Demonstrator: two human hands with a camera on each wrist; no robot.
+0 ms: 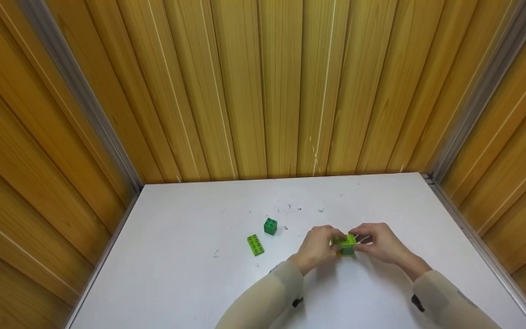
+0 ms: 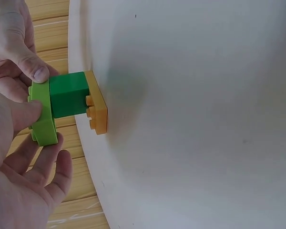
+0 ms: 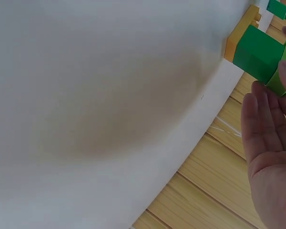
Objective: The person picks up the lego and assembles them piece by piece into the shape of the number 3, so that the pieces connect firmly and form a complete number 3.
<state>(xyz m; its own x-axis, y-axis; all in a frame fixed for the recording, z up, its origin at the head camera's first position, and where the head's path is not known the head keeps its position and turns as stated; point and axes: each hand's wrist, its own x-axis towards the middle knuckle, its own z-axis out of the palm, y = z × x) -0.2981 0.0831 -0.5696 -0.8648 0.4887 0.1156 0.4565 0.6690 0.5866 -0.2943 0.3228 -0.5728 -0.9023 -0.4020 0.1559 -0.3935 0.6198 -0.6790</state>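
Two hands at work on a small stack over a white tabletop (image 1: 167, 274). The stack has three parts: an orange base (image 2: 99, 109), a green block (image 2: 69, 94) on it, and a lime brick (image 2: 44, 112) on top. The base extends past the block on one side, leaving a few studs exposed. The stack stands at the right of the tabletop, between the hands; whether the base touches the surface cannot be told. The left hand (image 1: 320, 245) pinches the lime brick, its thumb on the studded side and its fingers about one end. The right hand (image 1: 381, 242) is closed by thumb and fingers on the opposite end of the same brick. To the left of both hands, and apart from each other, lie a loose lime brick (image 1: 255, 245) and, farther back, a loose green block (image 1: 270, 226), both studs upward. Pale sleeves (image 1: 265, 294) cover the forearms. Behind rises a wood-patterned wall (image 1: 281, 87), with grey posts (image 1: 80, 87) at its corners.
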